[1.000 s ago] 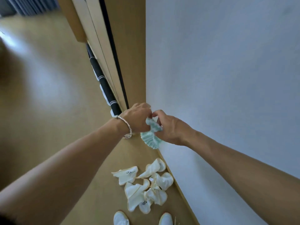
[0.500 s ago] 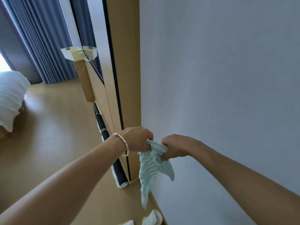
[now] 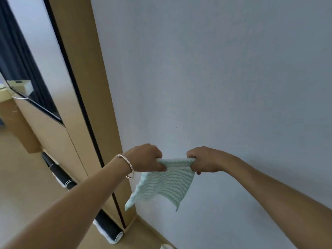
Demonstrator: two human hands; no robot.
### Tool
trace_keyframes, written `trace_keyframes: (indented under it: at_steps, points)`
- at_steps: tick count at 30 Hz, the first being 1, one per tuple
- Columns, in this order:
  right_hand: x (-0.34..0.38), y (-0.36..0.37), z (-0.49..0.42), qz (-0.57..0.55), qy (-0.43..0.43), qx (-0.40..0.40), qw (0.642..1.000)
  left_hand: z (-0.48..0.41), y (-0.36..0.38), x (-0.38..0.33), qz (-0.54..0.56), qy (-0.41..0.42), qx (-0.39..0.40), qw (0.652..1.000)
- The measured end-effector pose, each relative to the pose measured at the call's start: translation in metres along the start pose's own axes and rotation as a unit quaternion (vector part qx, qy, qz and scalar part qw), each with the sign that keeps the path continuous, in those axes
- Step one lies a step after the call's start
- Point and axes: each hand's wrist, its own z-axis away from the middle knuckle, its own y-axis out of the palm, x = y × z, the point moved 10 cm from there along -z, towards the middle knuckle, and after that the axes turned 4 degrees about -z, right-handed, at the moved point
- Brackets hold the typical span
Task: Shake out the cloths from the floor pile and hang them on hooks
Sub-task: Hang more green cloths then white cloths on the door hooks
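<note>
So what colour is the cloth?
Pale mint green cloth with wavy stripes, seen in the head view.

A pale grey wall rises behind the left hand and the right hand and fills everything to the right of them. Just left of the left hand stands a tall wooden panel, with a thin black strip running down its left edge. Below the left hand, a black rolled mat lies on the wooden floor at the foot of the panel. Far to the left hang dark curtains, with a cardboard box beneath them. A silver bracelet circles the left wrist.
</note>
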Motion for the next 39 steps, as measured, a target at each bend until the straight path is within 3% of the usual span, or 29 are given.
trace_keyframes:
  at_steps: [5,9,15,22,29,33,36,39]
  points:
    - [-0.035,0.015,0.051,-0.004,0.098,-0.049,0.994,-0.006,0.022,-0.039,0.028,0.087,0.036,0.995]
    - [-0.074,0.028,0.121,0.044,0.198,-0.074,0.976,0.003,0.038,-0.118,0.031,0.209,0.099,0.972]
    - [-0.141,0.031,0.262,0.014,0.348,-0.133,0.928,0.033,0.029,-0.241,0.039,0.341,0.107,0.933]
    - [-0.179,0.05,0.371,0.01,0.465,-0.185,0.866,0.083,0.034,-0.352,0.084,0.436,0.141,0.885]
    - [-0.195,0.08,0.472,-0.062,0.498,-0.24,0.831,0.135,0.018,-0.452,0.314,0.411,0.147,0.843]
    - [-0.19,0.094,0.55,-0.183,0.451,-0.33,0.809,0.182,0.034,-0.518,0.409,0.361,0.264,0.796]
    - [-0.19,0.112,0.609,-0.255,0.419,-0.363,0.792,0.227,0.048,-0.576,0.418,0.361,0.32,0.77]
    - [-0.197,0.14,0.671,-0.219,0.447,-0.348,0.794,0.269,0.057,-0.635,0.363,0.404,0.29,0.788]
